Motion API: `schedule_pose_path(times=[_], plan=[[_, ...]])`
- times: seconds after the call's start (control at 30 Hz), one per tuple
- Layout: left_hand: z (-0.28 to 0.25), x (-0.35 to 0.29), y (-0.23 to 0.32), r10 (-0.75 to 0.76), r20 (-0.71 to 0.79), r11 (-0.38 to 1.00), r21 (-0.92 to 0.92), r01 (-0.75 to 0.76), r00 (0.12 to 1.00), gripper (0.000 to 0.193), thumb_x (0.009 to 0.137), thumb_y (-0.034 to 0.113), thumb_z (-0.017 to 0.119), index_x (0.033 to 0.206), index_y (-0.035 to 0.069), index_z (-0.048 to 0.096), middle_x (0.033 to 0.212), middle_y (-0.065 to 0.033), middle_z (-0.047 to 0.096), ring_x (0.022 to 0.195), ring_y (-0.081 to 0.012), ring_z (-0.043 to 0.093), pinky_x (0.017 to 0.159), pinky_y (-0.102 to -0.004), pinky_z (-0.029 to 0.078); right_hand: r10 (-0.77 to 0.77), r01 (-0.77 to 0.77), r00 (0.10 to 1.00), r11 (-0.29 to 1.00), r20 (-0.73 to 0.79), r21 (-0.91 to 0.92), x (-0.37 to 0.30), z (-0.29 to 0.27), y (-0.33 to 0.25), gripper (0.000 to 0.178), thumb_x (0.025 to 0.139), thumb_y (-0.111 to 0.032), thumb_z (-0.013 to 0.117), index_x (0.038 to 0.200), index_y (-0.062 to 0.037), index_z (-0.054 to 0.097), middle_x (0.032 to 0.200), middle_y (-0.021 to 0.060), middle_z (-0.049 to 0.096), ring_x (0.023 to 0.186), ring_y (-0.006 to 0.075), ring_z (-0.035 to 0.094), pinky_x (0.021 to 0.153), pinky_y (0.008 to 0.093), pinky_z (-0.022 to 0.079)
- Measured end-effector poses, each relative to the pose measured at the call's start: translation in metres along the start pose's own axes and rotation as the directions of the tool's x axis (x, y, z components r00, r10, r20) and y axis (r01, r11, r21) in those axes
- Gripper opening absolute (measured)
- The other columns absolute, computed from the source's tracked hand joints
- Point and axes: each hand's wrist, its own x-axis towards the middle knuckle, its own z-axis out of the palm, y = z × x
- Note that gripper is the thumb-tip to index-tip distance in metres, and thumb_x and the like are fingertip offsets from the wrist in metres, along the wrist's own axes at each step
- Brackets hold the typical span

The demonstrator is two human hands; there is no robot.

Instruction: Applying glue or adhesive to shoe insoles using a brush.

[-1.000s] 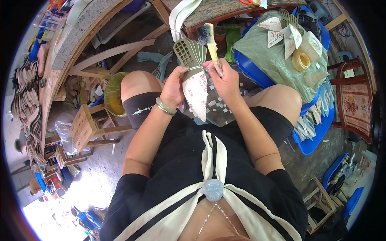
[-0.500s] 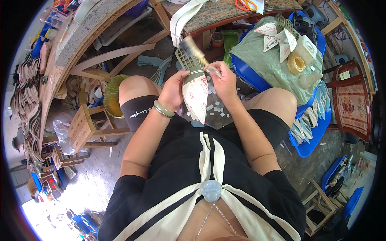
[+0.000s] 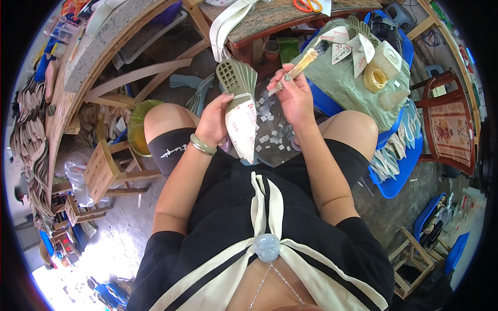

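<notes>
My left hand (image 3: 213, 119) is closed round a fanned stack of insoles (image 3: 243, 116), held upright above my lap. Their upper ends are green with a grid of holes; the lower, pointed ends are white with red print. To the right, my right hand (image 3: 296, 98) grips a brush (image 3: 306, 61) with a pale yellowish handle. Its dark bristle end points up and right, apart from the stack. Beyond it, a cut translucent plastic jug (image 3: 374, 79) with a yellow-coated mouth lies on a green plastic sheet (image 3: 327, 70). White insole pieces (image 3: 340, 44) rest beside the jug.
A stone-topped table (image 3: 280, 23) with orange-handled scissors (image 3: 308, 5) stands ahead. Light-coloured insoles fill a blue tub (image 3: 389, 191) at right, near a wooden chair (image 3: 450, 122). Small white scraps (image 3: 275, 139) litter the floor. A wooden stool (image 3: 104, 171) stands left.
The brush has come away from the insoles, moving up and right, and its dark end now points away from them. The insole stack has shifted slightly left in the picture.
</notes>
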Motion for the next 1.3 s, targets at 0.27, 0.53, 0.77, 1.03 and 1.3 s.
schedule_pose_path(times=[0.27, 0.53, 0.77, 1.03, 1.3], plan=[[0.01, -0.002, 0.004, 0.035, 0.032, 0.998, 0.043, -0.036, 0.999, 0.036, 0.088, 0.012, 0.047, 0.123, 0.002, 0.046, 0.113, -0.0129, 0.059, 0.1, -0.0236, 0.06, 0.09, -0.0379, 0.049, 0.29, -0.294, 0.955, 0.883, -0.067, -0.367, -0.01, 0.004, 0.003, 0.01, 0.079, -0.006, 0.067, 0.089, -0.0021, 0.066, 0.061, -0.0068, 0.05, 0.046, 0.002, 0.035, 0.044, 0.0166, 0.025], [0.004, -0.003, 0.008, 0.02, 0.036, 0.996, 0.081, -0.022, 0.999, 0.035, 0.089, 0.011, 0.046, 0.123, 0.003, 0.045, 0.112, -0.0122, 0.059, 0.097, -0.0223, 0.061, 0.087, -0.0365, 0.051, 0.38, -0.295, 0.925, 0.722, 0.002, -0.626, -0.011, 0.005, 0.001, 0.012, 0.082, -0.008, 0.067, 0.09, 0.0008, 0.065, 0.08, -0.0021, 0.06, 0.071, 0.0043, 0.052, 0.065, 0.0191, 0.042], [-0.006, 0.013, 0.011, -0.024, -0.103, 0.991, 0.126, 0.037, 0.994, 0.031, 0.093, 0.024, 0.051, 0.111, 0.0, 0.055, 0.098, -0.0124, 0.064, 0.09, -0.0206, 0.064, 0.08, -0.0352, 0.053, 0.44, -0.367, 0.897, 0.805, 0.054, -0.466, -0.012, 0.0, 0.012, 0.01, 0.084, -0.014, 0.065, 0.089, -0.0063, 0.061, 0.065, -0.0089, 0.048, 0.05, 0.0007, 0.035, 0.045, 0.0174, 0.024], [-0.028, 0.032, 0.027, 0.3, -0.242, 0.949, -0.018, -0.314, 0.923, 0.031, 0.095, 0.026, 0.047, 0.114, 0.002, 0.055, 0.105, -0.0102, 0.063, 0.096, -0.0239, 0.061, 0.088, -0.0385, 0.048, 0.502, -0.416, 0.848, 0.828, 0.169, -0.376, -0.024, 0.0, 0.017, 0.009, 0.083, -0.014, 0.064, 0.084, -0.0062, 0.06, 0.067, -0.0069, 0.047, 0.054, 0.0017, 0.039, 0.048, 0.0171, 0.027], [-0.06, 0.021, 0.053, 0.608, -0.241, 0.789, 0.075, -0.61, 0.756, 0.029, 0.095, 0.02, 0.049, 0.12, 0.005, 0.048, 0.117, -0.0084, 0.057, 0.106, -0.0242, 0.057, 0.094, -0.0411, 0.046, 0.384, -0.407, 0.913, 0.879, -0.137, -0.249, -0.018, -0.009, 0.02, 0.009, 0.088, -0.011, 0.058, 0.088, -0.0033, 0.061, 0.06, -0.0054, 0.044, 0.047, 0.0025, 0.034, 0.043, 0.0191, 0.026]])
